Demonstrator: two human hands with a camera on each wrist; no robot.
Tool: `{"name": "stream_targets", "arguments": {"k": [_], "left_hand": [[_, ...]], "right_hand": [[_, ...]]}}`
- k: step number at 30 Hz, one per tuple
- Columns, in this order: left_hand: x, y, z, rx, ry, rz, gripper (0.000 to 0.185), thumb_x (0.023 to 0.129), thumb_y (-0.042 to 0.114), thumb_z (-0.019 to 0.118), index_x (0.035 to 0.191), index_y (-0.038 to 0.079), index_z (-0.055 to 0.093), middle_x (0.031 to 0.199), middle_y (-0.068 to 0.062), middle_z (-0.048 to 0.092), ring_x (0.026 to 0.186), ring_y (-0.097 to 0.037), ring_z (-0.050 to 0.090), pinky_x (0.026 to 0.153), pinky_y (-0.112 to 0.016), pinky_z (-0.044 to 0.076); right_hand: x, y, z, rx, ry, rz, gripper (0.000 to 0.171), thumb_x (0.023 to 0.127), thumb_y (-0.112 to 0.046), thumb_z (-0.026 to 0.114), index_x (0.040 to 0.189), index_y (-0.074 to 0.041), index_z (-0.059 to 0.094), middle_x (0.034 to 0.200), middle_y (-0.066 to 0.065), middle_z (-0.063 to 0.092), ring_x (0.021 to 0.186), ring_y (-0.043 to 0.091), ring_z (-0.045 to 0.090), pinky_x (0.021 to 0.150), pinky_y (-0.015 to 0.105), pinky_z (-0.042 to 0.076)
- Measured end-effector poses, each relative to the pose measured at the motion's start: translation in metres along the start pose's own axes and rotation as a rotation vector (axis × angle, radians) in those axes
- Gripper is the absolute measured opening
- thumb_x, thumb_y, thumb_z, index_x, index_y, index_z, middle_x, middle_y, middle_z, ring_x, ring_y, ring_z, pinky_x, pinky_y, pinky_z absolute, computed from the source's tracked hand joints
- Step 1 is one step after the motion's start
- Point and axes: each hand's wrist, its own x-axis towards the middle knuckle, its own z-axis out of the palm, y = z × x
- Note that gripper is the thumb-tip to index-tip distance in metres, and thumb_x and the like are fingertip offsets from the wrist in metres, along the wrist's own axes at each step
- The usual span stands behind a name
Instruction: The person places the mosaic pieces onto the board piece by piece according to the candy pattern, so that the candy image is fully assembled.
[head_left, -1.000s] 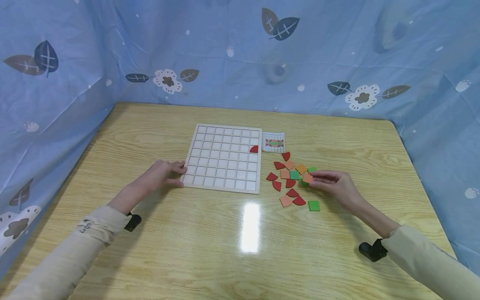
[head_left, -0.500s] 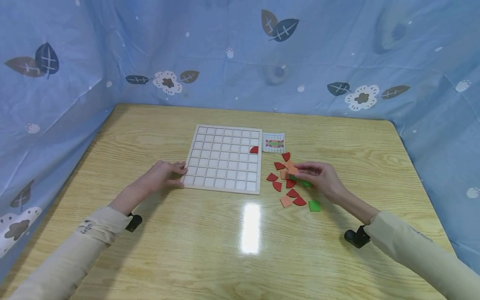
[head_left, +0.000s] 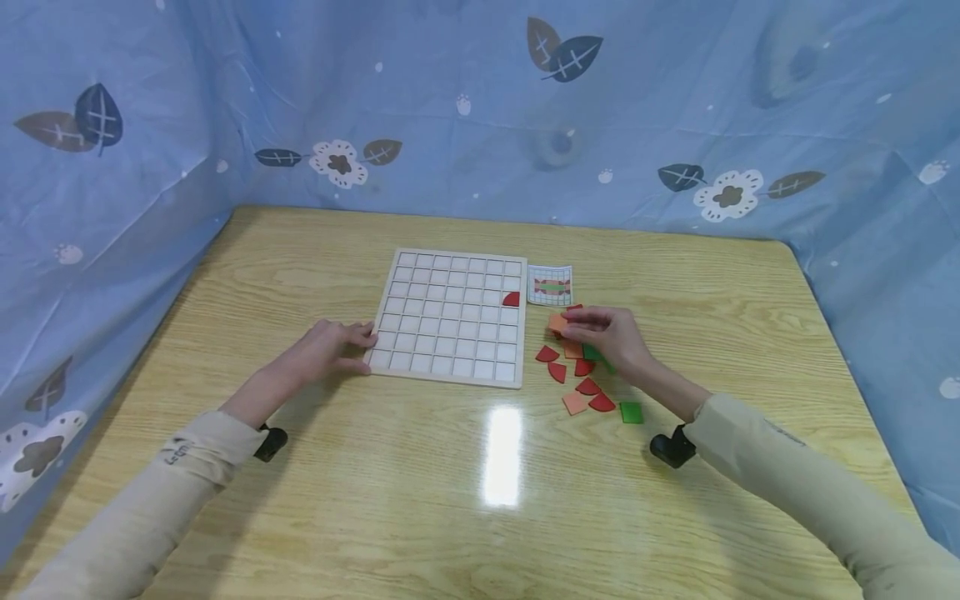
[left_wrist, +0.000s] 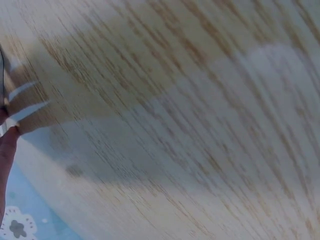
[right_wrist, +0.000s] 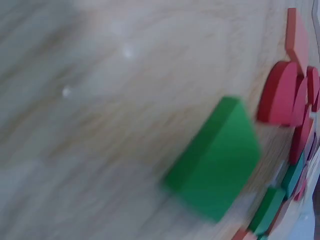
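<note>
We judge the work barely begun: the white wooden grid board on the pale wood-grain counter holds just one piece, a red quarter-round tile seated in a cell of its right-hand column, and every other cell we can see is bare. The loose heap of red, orange and green tiles lies on the counter just right of the board, so nearly all the filling is left. Our right hand has its fingertips pinched on a small orange square tile, held between the heap and the board's right edge, near the small pattern card beside the board's far right corner. Our left hand rests with relaxed fingers touching the board's near left corner, gripping nothing.

The head view alone shows the board, the card and both hands. The right wrist view shows instead, close and blurred, a green square tile lying flat with the thick edges of red pieces beside it. The left wrist view gives only counter grain and a sliver of finger at its left edge.
</note>
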Motion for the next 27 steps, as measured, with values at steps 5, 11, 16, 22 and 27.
{"name": "stream_targets", "arguments": {"k": [5, 11, 16, 22, 27], "left_hand": [[0.000, 0.001, 0.000, -0.011, -0.005, 0.000, 0.052, 0.078, 0.012, 0.076, 0.121, -0.011, 0.058, 0.135, -0.027, 0.046, 0.127, -0.044, 0.042, 0.104, -0.056, 0.034], [0.000, 0.000, 0.000, -0.023, -0.003, -0.007, 0.052, 0.078, 0.012, 0.077, 0.122, -0.010, 0.058, 0.135, -0.027, 0.045, 0.127, -0.043, 0.042, 0.104, -0.055, 0.034], [0.000, 0.000, -0.001, -0.014, -0.009, -0.017, 0.053, 0.078, 0.012, 0.077, 0.122, -0.010, 0.058, 0.136, -0.026, 0.045, 0.127, -0.044, 0.042, 0.104, -0.055, 0.034], [0.000, 0.001, 0.000, -0.013, -0.005, -0.020, 0.053, 0.077, 0.012, 0.077, 0.121, -0.010, 0.059, 0.135, -0.026, 0.046, 0.126, -0.044, 0.043, 0.104, -0.055, 0.035], [-0.001, 0.000, 0.001, -0.024, -0.001, -0.024, 0.053, 0.077, 0.013, 0.077, 0.121, -0.010, 0.059, 0.135, -0.026, 0.046, 0.127, -0.043, 0.042, 0.105, -0.055, 0.034]], "right_hand": [[0.008, -0.005, 0.011, -0.058, 0.019, 0.028, 0.033, 0.090, -0.008, 0.067, 0.119, 0.007, 0.064, 0.117, 0.023, 0.065, 0.086, -0.001, 0.061, 0.077, 0.019, 0.054], [0.018, -0.007, 0.020, 0.003, 0.003, 0.070, 0.032, 0.090, -0.005, 0.065, 0.119, 0.008, 0.063, 0.117, 0.025, 0.064, 0.088, 0.007, 0.066, 0.082, 0.023, 0.054], [0.024, -0.010, 0.028, -0.002, -0.005, 0.079, 0.031, 0.090, -0.005, 0.066, 0.118, 0.008, 0.064, 0.117, 0.024, 0.064, 0.096, 0.013, 0.062, 0.078, 0.017, 0.053], [0.027, -0.015, 0.037, -0.024, -0.004, 0.063, 0.028, 0.088, -0.002, 0.067, 0.113, 0.011, 0.065, 0.114, 0.026, 0.064, 0.087, 0.015, 0.062, 0.071, 0.021, 0.052], [0.032, -0.017, 0.041, -0.070, 0.021, 0.068, 0.026, 0.087, -0.002, 0.070, 0.111, 0.008, 0.067, 0.115, 0.022, 0.065, 0.100, 0.025, 0.061, 0.073, 0.020, 0.050]]}}
